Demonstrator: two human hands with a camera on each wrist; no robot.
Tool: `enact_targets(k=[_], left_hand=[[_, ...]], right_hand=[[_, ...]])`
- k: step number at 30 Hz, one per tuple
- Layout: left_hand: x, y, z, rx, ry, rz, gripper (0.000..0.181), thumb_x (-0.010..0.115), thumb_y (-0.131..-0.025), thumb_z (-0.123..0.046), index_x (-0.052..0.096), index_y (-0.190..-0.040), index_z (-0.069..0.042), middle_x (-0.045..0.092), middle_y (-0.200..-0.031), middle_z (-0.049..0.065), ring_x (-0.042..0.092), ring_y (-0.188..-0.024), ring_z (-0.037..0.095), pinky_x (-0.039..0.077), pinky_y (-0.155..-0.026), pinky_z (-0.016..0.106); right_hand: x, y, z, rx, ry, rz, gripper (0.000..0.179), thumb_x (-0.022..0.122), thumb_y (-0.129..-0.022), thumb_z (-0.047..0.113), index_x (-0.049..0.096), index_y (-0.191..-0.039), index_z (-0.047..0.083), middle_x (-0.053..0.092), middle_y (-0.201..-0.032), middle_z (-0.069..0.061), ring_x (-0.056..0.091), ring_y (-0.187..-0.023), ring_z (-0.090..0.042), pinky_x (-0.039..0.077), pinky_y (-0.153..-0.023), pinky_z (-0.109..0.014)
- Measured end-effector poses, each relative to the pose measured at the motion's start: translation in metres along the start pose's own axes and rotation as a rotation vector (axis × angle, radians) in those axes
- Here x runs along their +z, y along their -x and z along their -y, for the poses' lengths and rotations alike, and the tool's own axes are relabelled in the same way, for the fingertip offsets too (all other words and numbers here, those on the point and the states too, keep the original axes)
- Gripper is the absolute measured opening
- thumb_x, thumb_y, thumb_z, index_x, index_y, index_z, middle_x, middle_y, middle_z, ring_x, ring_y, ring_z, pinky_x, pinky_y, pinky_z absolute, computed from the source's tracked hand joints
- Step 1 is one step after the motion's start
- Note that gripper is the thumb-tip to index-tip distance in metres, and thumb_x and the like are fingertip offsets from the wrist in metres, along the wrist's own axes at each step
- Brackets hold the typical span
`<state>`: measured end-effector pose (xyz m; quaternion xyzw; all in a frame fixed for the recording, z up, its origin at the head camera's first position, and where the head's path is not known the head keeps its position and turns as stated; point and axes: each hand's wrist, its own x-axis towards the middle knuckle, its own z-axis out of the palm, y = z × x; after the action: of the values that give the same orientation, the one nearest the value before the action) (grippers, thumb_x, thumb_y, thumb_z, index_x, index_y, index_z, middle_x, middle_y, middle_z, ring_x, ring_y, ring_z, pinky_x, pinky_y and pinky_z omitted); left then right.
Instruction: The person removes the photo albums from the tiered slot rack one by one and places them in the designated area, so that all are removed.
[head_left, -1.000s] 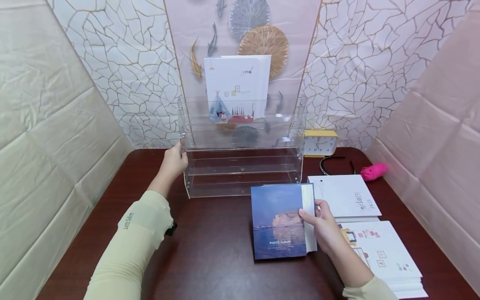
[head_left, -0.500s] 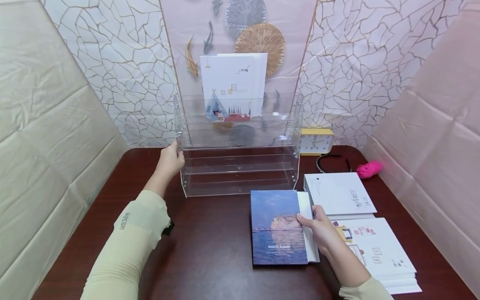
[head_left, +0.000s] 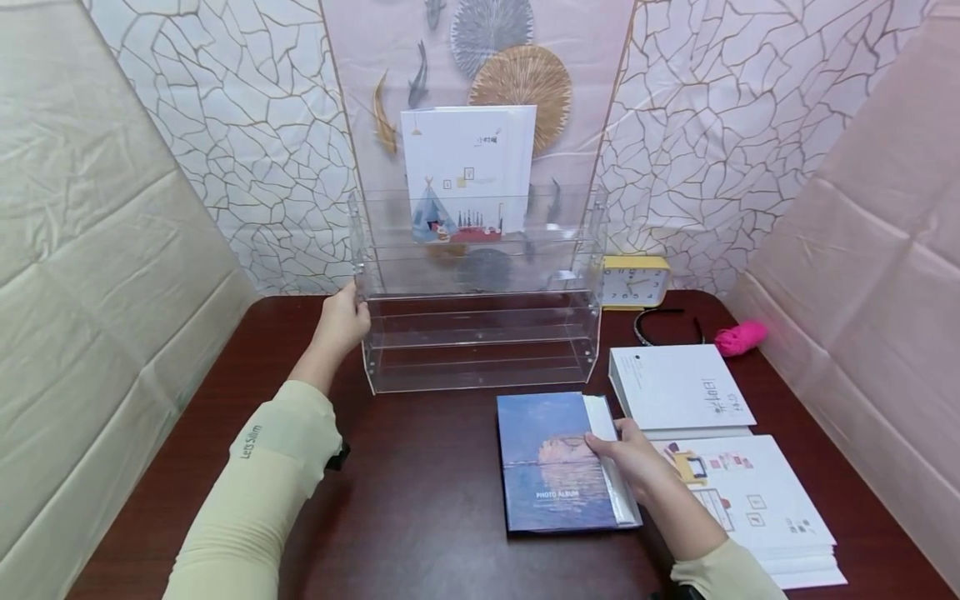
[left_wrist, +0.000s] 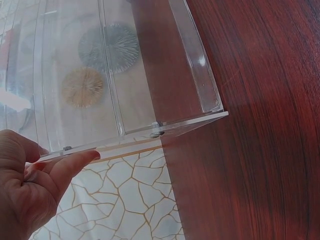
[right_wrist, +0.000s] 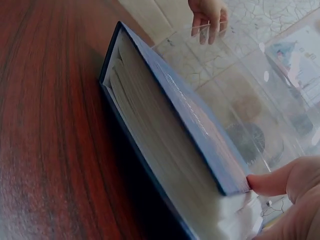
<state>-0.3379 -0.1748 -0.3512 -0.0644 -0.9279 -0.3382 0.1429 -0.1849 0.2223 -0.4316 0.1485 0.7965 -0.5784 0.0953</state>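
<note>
On the right side of the head view my right hand holds a blue photo album, thumb on its cover at the right side. The right wrist view shows the album's thick white pages, slightly splayed between dark covers, close over the table. My left hand grips the left side panel of a clear acrylic tiered rack. In the left wrist view, thumb and fingers pinch that panel's edge. A white album with a tent drawing stands upright in the rack's top tier.
Right of the blue album lie a white album and a stack of white albums. Behind them are a yellow clock, a black headband and pink yarn. Fabric walls enclose the dark wooden table.
The blue album has come down and toward me in my right hand, away from the rack, and now lies flatter. My left hand stays on the rack's side panel.
</note>
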Motion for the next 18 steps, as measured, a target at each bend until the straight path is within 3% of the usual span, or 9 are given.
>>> enact_targets(k=[4,7,14,18], left_hand=[[-0.0003,0.0,-0.0007,0.001,-0.014,-0.001,0.026,0.044,-0.092,-0.003,0.05,-0.114,0.009,0.058,-0.082,0.022,0.055,-0.076,0.035,0.045,-0.069,0.046],[-0.0003,-0.0002,-0.0006,0.002,-0.017,-0.006,0.025,0.045,-0.092,-0.003,0.05,-0.113,0.009,0.058,-0.081,0.022,0.054,-0.076,0.035,0.045,-0.069,0.047],[0.0006,0.0,-0.0007,-0.001,-0.016,0.001,0.028,0.044,-0.092,-0.003,0.05,-0.117,0.009,0.058,-0.083,0.022,0.055,-0.077,0.035,0.045,-0.069,0.046],[0.0005,0.002,-0.0017,-0.003,-0.012,0.003,0.027,0.045,-0.093,-0.002,0.049,-0.116,0.01,0.058,-0.083,0.022,0.056,-0.073,0.034,0.046,-0.066,0.045]], right_hand=[[0.0002,-0.0011,0.0004,-0.018,0.086,0.009,0.045,0.059,-0.09,0.01,0.038,-0.117,-0.019,0.051,-0.103,-0.026,0.054,-0.086,-0.026,0.047,-0.071,-0.031],[0.0004,-0.001,0.0012,-0.028,0.121,0.019,0.041,0.058,-0.09,0.009,0.043,-0.114,-0.02,0.056,-0.097,-0.023,0.056,-0.083,-0.025,0.048,-0.075,-0.035],[-0.0025,0.0044,0.0044,-0.018,0.242,0.007,0.059,0.058,-0.089,0.012,0.028,-0.124,-0.024,0.041,-0.119,-0.039,0.044,-0.11,-0.045,0.035,-0.096,-0.054],[-0.0036,0.0069,0.007,-0.038,0.29,0.014,0.066,0.058,-0.089,0.013,0.021,-0.127,-0.026,0.033,-0.125,-0.045,0.035,-0.118,-0.052,0.029,-0.099,-0.057]])
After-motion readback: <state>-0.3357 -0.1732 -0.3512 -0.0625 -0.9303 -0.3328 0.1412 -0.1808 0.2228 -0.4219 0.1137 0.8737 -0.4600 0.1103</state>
